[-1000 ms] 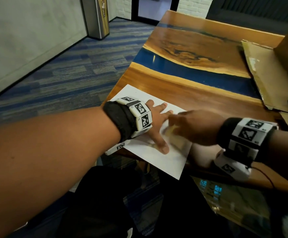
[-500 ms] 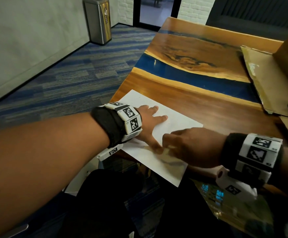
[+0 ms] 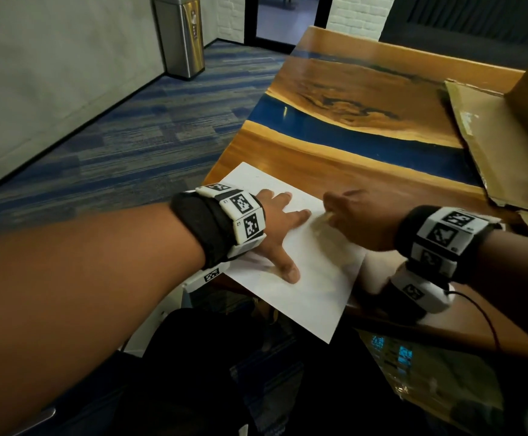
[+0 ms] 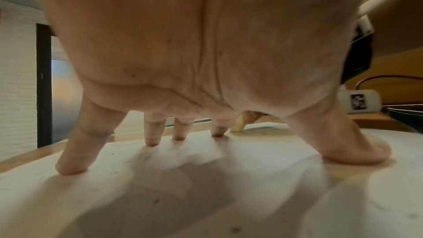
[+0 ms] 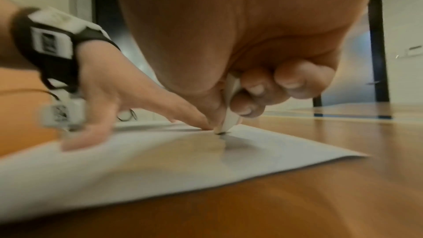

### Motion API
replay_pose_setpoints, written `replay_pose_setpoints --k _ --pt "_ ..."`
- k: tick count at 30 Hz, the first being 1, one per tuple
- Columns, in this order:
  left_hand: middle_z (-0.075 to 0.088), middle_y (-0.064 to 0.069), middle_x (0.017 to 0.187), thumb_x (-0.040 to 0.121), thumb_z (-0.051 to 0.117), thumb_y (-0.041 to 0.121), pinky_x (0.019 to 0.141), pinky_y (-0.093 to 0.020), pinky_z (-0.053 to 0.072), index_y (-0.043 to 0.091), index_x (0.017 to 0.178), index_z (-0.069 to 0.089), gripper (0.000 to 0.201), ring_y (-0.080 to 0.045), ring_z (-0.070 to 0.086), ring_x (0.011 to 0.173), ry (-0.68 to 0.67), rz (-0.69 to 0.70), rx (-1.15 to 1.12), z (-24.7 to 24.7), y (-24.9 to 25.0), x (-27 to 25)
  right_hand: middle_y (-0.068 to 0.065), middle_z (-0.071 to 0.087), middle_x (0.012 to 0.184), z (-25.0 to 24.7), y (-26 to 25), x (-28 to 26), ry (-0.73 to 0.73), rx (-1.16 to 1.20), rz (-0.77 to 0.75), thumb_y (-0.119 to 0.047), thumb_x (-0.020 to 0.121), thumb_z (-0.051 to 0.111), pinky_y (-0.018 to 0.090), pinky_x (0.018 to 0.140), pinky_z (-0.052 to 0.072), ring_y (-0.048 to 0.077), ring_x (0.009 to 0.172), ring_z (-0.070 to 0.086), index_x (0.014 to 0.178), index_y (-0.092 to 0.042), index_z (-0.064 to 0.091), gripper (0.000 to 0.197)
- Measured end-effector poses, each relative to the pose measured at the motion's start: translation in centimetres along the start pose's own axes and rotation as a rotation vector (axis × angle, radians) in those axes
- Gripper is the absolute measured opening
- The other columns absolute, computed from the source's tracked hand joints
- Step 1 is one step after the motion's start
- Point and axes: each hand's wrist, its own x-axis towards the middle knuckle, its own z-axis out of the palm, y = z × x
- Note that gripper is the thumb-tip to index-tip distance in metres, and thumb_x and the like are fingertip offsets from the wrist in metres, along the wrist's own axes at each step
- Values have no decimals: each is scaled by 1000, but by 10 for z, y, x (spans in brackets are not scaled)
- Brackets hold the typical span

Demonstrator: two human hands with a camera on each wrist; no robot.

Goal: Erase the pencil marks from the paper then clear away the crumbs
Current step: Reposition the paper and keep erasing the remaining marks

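A white sheet of paper (image 3: pixel 316 278) lies at the near left corner of the wooden table (image 3: pixel 335 171), its near corner hanging over the edge. My left hand (image 3: pixel 280 228) is spread flat on it, with fingertips (image 4: pixel 151 140) and thumb pressing the sheet (image 4: pixel 206 187) down. My right hand (image 3: pixel 350 215) pinches a small white eraser (image 5: pixel 231 111), whose tip touches the paper (image 5: pixel 160 166) just beside my left index finger. The eraser (image 4: pixel 238 126) shows past my left fingers in the left wrist view. Small dark specks dot the sheet.
A flattened cardboard box (image 3: pixel 489 136) covers the table's right side. A blue resin strip (image 3: pixel 350 133) crosses the tabletop beyond the paper. A steel bin (image 3: pixel 181 33) stands on the carpet at the far left. A thin cable (image 3: pixel 489 316) trails from my right wrist.
My right hand has slid with the eraser from the sheet's near part up toward its far right edge. My left hand stays flat on the paper.
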Motion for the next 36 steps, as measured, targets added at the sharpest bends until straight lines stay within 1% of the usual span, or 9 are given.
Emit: replay_pose_setpoints --k 3,8,12,17,21,26,30,34,36 --pt "-3 -13 166 59 61 91 114 -62 26 35 158 -3 131 -42 9 148 -3 3 -3 -1 0 1 -7 59 101 7 -15 -6 -47 63 -148 -40 102 42 32 68 44 17 86 56 122 -30 46 23" --pt "-2 -11 166 58 60 91 114 -63 25 37 157 -8 132 -40 10 149 -6 -22 9 -2 2 1 -9 55 88 2 10 5 -5 -14 56 -40 102 42 34 67 49 12 76 52 118 -29 47 20" --pt "-3 -11 166 60 62 90 114 -62 25 35 158 -7 132 -41 9 149 -11 -20 7 -3 3 0 -11 57 99 7 -8 -7 -69 65 -158 -41 102 44 31 68 42 14 84 53 119 -34 45 19" --pt "-5 -8 167 58 62 91 115 -63 23 39 157 -9 133 -40 8 150 -15 -38 7 -3 4 1 -7 58 96 6 13 -2 -5 1 25 -40 102 41 32 65 43 12 79 51 117 -30 46 18" --pt "-3 -9 167 56 62 92 115 -63 24 39 156 -10 134 -41 9 149 -21 -35 12 -5 4 1 -9 58 108 8 -4 -18 -110 70 -198 -43 102 42 35 79 52 13 92 56 122 -34 47 23" --pt "4 -10 164 54 63 92 111 -63 29 43 155 -9 133 -41 16 146 -30 -54 32 -8 7 1 -8 56 100 8 23 -14 1 -40 -30 -43 100 46 38 78 53 18 89 56 115 -37 46 17" --pt "2 -10 165 54 64 91 112 -62 29 45 155 -11 134 -42 15 147 -45 -58 28 -11 9 1 -12 54 110 10 -1 -34 -114 81 -284 -42 101 43 34 82 52 12 95 57 124 -36 47 24" --pt "5 -11 164 52 62 93 110 -62 31 45 155 -11 135 -42 18 146 -39 -54 41 -11 8 2 -8 57 108 5 12 -26 -19 -4 -63 -43 101 45 38 80 54 14 89 55 122 -36 47 23" --pt "4 -10 165 54 62 93 112 -61 29 44 155 -11 134 -42 16 147 -40 -56 43 -11 7 0 -8 55 107 7 -2 -28 -18 18 -117 -43 101 42 39 79 54 15 90 56 123 -35 46 24"
